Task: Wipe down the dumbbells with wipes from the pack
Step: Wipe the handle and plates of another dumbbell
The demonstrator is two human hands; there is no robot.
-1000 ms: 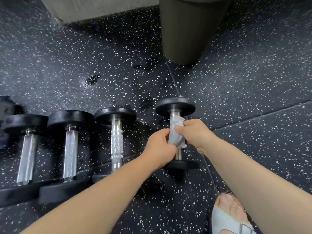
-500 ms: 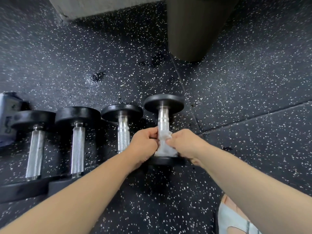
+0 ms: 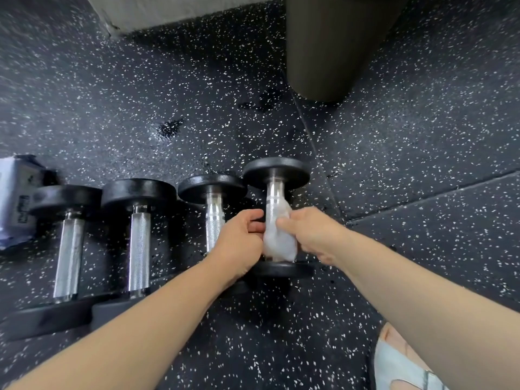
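Against the frame one second back, the wipe (image 3: 280,240) has travelled down the handle (image 3: 274,192), away from the far plate (image 3: 277,171) at 12 o'clock and toward the near plate (image 3: 284,270) at 6 o'clock. Against the half-second frame it sits in much the same place but is spread taller. We now see bare chrome above it and only a sliver of bar below. We judge that one full pass along this handle is nearly done, with the plates apparently not yet wiped. The dumbbell in work lies on the speckled floor (image 3: 422,136) just right of centre, at the 3 o'clock end of the row. The three other dumbbells (image 3: 139,249) lie toward 9 o'clock, and the pack (image 3: 14,201) lies at the far 9 o'clock edge. The left hand (image 3: 239,240) comes in from 7 o'clock, knuckles up. Its thumb and fingers are curled onto the 9 o'clock edge of the wipe, but we cannot tell whether they wrap behind the bar. The right hand (image 3: 309,235) comes in from 4 o'clock, and its fingers are clenched round the wipe from the 3 o'clock side, pressing it to the bar. Both forearms are extended and converge on the handle. A dark bin (image 3: 332,46) stands at 1 o'clock, and a sandalled foot (image 3: 399,367) shows at 5 o'clock.
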